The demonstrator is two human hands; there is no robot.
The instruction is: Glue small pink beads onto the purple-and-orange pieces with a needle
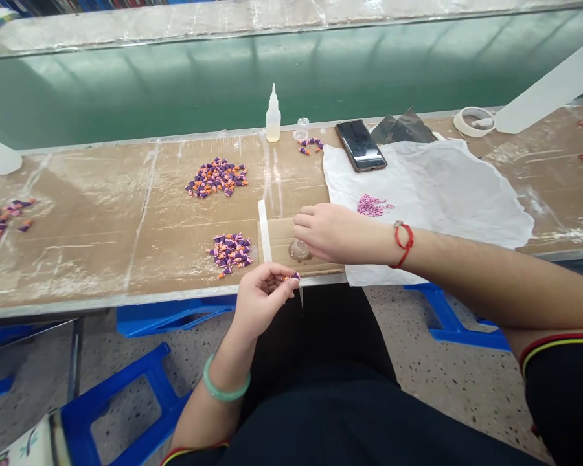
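My left hand (262, 294) is closed at the table's front edge, pinching a small purple-and-orange clay piece (294, 276) between thumb and fingers. A thin pale sliver (302, 301) points down just below that piece; I cannot tell what it is. My right hand (328, 232) is bent down beside a small clear round dish (300, 250), partly covering it. Its fingers are drawn together and their tips are hidden, so I cannot make out what they hold. The dish rests on a cardboard piece (282, 232), with a white strip (264, 230) along its left side.
Two piles of purple-and-orange pieces (217, 177) (230, 252) lie to the left. Behind stand a dropper bottle (273, 123) and a clear cap (302, 127). A white cloth (432, 181) carries pink bits (370, 205) and a phone (361, 145). Tape (473, 122) lies farther right.
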